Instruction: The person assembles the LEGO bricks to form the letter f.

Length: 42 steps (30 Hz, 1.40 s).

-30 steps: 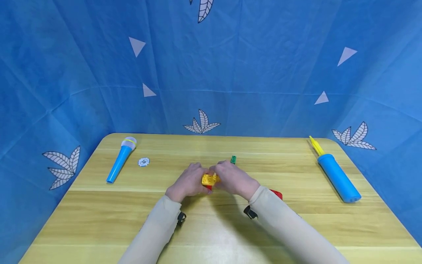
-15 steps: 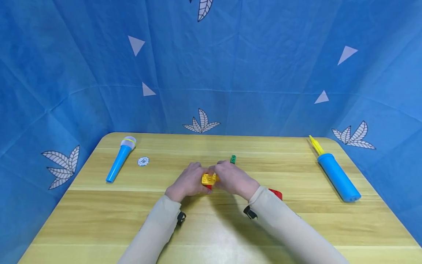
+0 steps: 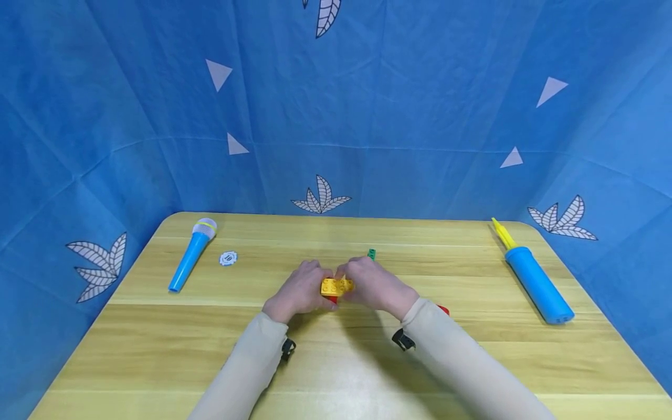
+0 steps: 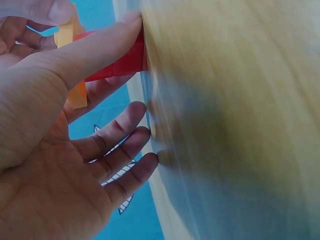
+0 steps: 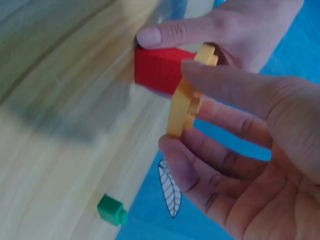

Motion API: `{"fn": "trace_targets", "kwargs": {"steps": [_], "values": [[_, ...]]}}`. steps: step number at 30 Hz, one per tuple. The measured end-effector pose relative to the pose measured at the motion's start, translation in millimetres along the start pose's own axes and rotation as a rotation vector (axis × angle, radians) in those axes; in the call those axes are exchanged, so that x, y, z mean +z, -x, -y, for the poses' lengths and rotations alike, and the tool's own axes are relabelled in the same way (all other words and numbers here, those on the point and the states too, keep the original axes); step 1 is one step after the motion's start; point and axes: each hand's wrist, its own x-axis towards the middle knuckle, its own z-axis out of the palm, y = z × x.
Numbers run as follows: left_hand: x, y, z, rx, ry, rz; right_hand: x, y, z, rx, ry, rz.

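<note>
A red toy brick [image 5: 159, 70] stands on the table between the hands. My left hand [image 3: 300, 290] pinches it between thumb and fingers, the other fingertips reaching down by the tabletop in the left wrist view. Across the top of the red brick lies a flat yellow studded brick [image 3: 336, 286], jutting past it to the right. My right hand [image 3: 374, 284] holds the yellow brick, thumb on its edge and a fingertip at its far end in the right wrist view. Whether the two bricks are pressed fully together I cannot tell.
Behind the right hand lies a small green brick [image 3: 371, 254]. A red piece [image 3: 444, 309] shows partly from behind the right sleeve. Toy microphone [image 3: 192, 255] and round white chip [image 3: 228, 258] lie left; a blue hand pump [image 3: 538, 283] lies right. A blue curtain [image 3: 378, 116] hangs behind the table.
My right hand has shifted slightly right, so more of the yellow brick's studs show and less of the red piece by the sleeve. The left hand keeps its place.
</note>
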Motion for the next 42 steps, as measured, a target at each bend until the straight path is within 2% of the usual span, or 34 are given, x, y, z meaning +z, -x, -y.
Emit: {"fn": "trace_targets", "kwargs": {"steps": [4,11,17,25,34,42], "values": [[0.3,-0.1,0.5,0.001,-0.004,-0.007,-7,1.7,-7,0.008,-0.011,-0.019],[1.4,-0.6,0.9,0.004,-0.001,-0.016,-22,3.1,-19,0.079,0.040,-0.012],[1.3,-0.3,-0.1,-0.019,0.011,-0.014,-29,-0.5,-33,0.110,0.031,-0.012],[0.9,1.5,-1.3,-0.016,0.001,-0.013,-30,-6.7,-54,0.211,-0.010,0.032],[0.2,2.4,-0.9,-0.017,0.006,-0.017,-30,-14.6,-69,0.243,-0.004,0.025],[2.9,1.4,1.6,-0.009,-0.013,-0.010,-26,-25.7,-80,0.339,-0.018,0.055]]}}
